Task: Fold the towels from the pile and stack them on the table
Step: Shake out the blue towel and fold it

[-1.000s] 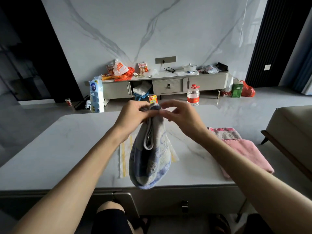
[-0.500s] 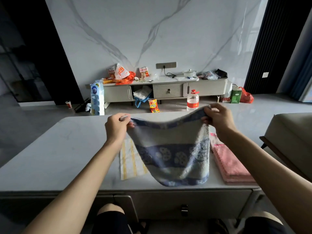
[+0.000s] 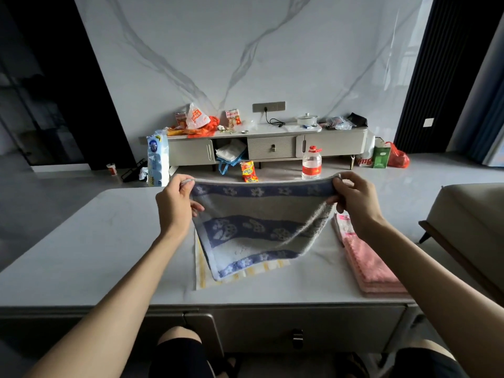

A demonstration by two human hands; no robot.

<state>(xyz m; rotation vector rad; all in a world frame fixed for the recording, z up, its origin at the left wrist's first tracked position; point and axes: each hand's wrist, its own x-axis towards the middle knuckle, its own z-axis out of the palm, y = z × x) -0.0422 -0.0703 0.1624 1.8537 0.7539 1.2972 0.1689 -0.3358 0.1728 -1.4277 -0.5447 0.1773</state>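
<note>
Blue-and-grey patterned towel (image 3: 261, 227) held stretched above the bench (image 3: 81, 255), left hand (image 3: 174, 208) pinching its left top corner, right hand (image 3: 354, 203) its right. Lower edge hangs over a yellow-striped towel (image 3: 201, 271); pink folded stack (image 3: 373, 268) to the right. Best: hem taut and level, corners matched before creasing.

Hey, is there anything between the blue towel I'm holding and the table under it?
Yes: a yellow-striped towel lies flat on the table right below the blue towel, which the left hand and right hand hold up by its top corners. The pink folded stack sits off to the right, not underneath.
</note>
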